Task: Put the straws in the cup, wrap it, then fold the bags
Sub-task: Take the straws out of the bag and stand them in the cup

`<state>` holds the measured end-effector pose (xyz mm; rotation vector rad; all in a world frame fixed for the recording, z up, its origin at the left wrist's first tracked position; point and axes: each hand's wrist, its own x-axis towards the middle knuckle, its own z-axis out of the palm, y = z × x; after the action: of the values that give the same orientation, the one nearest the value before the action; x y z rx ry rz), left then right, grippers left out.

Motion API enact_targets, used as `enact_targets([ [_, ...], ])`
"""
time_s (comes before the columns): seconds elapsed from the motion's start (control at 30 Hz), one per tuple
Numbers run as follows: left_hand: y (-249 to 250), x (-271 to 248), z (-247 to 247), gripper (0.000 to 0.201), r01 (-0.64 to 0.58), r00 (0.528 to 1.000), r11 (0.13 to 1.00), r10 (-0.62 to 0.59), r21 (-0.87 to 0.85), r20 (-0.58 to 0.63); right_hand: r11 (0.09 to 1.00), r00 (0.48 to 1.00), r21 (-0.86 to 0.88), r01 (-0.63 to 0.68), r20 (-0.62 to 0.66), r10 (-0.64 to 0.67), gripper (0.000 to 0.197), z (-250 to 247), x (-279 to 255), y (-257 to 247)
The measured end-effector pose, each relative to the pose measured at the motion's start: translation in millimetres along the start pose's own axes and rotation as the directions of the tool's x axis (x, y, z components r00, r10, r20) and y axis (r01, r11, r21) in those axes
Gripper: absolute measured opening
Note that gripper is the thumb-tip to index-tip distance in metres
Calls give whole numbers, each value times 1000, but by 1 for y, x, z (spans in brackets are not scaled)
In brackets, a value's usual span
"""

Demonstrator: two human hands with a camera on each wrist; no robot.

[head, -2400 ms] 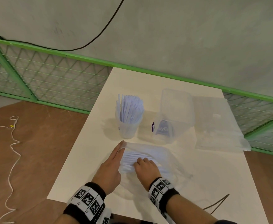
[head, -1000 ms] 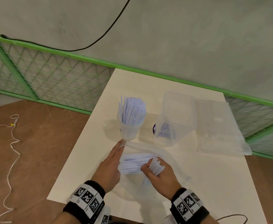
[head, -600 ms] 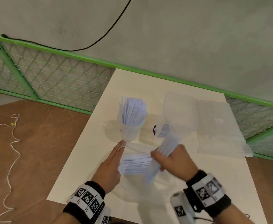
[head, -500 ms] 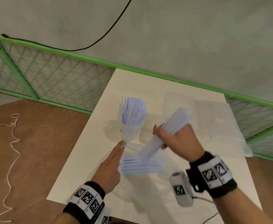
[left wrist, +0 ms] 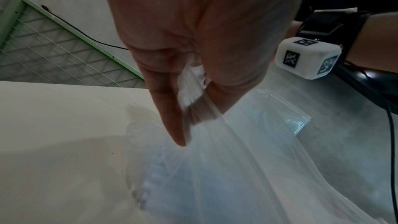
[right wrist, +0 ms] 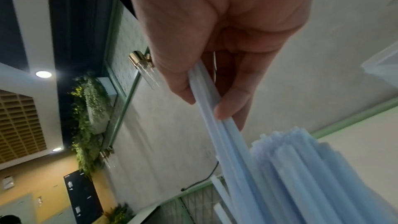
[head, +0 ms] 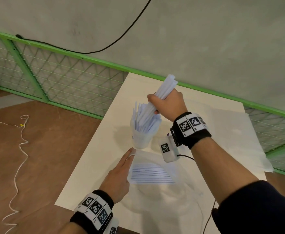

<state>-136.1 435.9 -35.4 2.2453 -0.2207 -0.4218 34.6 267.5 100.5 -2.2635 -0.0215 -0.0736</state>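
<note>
I see the white table (head: 94, 159), and I place everything else by the clear cup (head: 142, 139) standing on it. A clear bag (head: 157, 166) with loose straws (head: 151, 173) lies just nearer me than the cup; my left hand (head: 118, 176) pinches its edge. Above the cup, my right hand (head: 168, 104) grips a tilted straw bundle (head: 162, 92), its lower ends among the straws already in the cup.

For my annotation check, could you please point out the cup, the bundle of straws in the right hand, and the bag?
cup (head: 141, 139), head view, its clear wall.
bundle of straws (head: 166, 86), head view, upper end.
bag (left wrist: 237, 168), left wrist view, clear film.
</note>
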Motion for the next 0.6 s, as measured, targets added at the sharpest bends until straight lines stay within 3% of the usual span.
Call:
enact_targets([
  [0.1, 0, -1, -2, 97, 3, 1000, 1000, -3, -4, 2, 996, 998, -84, -17, 64, 22, 42, 14, 5, 12],
  [0.2, -1, 0, -3, 99, -6, 1000, 1000, 6, -9, 9, 985, 990, -154, 79, 126, -60, 43, 28, 4, 28],
  [0.27, -2, 1, -2, 99, -21, 1000, 1000, 21, -5, 9, 970, 985, -211, 116, 152, -85, 57, 28, 4, 34],
  [0.33, -4, 2, -2, 100, -35, 999, 999, 35, 3, 5, 973, 984, -152, 172, 65, -164, 73, 22, 2, 36],
  [0.43, -6, 3, -2, 100, -41, 999, 999, 41, 7, 4, 944, 945, -115, 309, -77, -318, 74, 16, -6, 35],
  [0.53, -4, 3, -2, 100, -26, 1000, 1000, 27, -2, 10, 842, 904, -339, 420, 81, -419, 70, 22, -19, 41],
  [0.6, -2, 4, -2, 99, -17, 1000, 1000, 17, -4, 11, 749, 884, -470, 467, 232, -405, 70, 32, -28, 51],
])
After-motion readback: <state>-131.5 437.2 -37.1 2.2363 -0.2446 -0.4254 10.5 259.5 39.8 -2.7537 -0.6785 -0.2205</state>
